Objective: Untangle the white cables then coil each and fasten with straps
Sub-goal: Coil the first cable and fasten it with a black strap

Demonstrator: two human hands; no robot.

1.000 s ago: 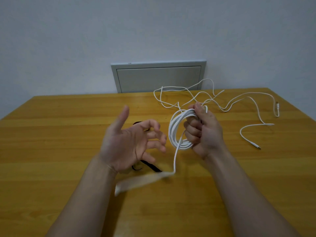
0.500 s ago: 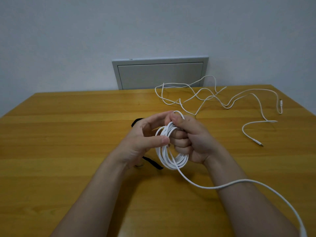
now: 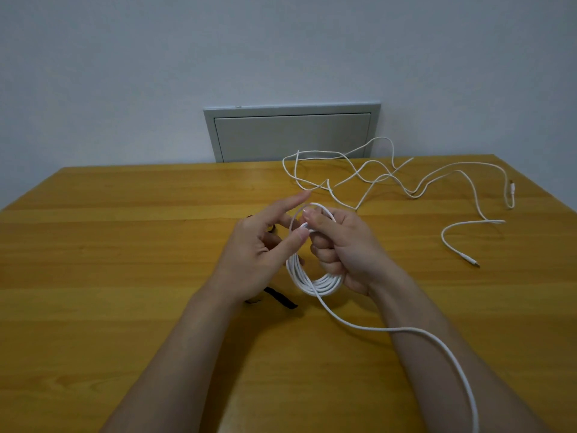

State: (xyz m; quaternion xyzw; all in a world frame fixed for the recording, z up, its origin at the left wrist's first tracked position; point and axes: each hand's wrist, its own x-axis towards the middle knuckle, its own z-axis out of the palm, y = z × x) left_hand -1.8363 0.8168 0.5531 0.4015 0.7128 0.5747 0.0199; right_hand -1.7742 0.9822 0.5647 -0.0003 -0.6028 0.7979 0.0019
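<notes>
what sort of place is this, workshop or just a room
Probably a plain indoor room, not a workshop: a bare pale grey wall, a grey rectangular access panel set into it, and a yellow-brown wooden table carrying thin white cables and a black strap.

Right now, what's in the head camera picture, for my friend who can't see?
Right hand grips a white cable coil above a wooden table; left hand pinches its top loop. A second white cable sprawls behind; a black strap lies beneath.
</notes>
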